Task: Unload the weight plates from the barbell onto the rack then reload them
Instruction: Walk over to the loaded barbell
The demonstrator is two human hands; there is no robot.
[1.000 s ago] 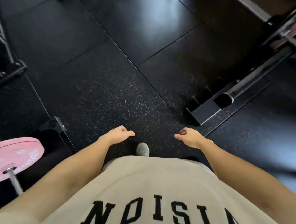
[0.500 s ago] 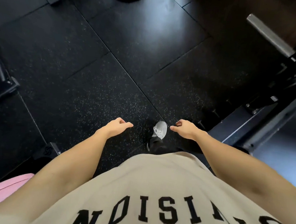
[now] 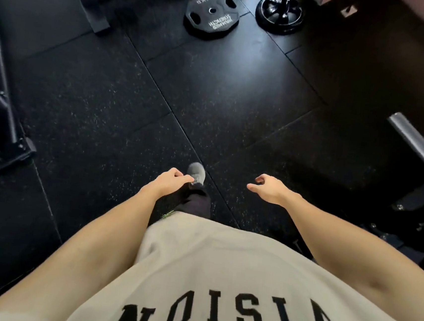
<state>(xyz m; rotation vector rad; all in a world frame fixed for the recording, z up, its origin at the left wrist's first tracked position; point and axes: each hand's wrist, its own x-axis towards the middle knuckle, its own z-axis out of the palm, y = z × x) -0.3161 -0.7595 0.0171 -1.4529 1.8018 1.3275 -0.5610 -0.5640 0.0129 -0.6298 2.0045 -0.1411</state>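
Note:
My left hand (image 3: 171,181) and my right hand (image 3: 268,187) hang in front of my body over the black rubber floor, fingers loosely curled, holding nothing. A bare steel barbell sleeve (image 3: 418,147) juts in from the right edge, well to the right of my right hand. A black weight plate (image 3: 211,15) with white lettering lies flat on the floor far ahead. A second black round plate (image 3: 279,13) lies to its right. No pink plate is in view.
A black steel frame (image 3: 1,104) with a foot stands at the left edge. Dark machine parts (image 3: 413,205) sit on the floor at the right under the bar. My grey shoe (image 3: 196,173) steps forward on the floor tiles between my hands.
The view has swung right and forward as I walk. The pink plate at lower left has left the view, and the black plates ahead came into fuller sight. Both hands stay empty.

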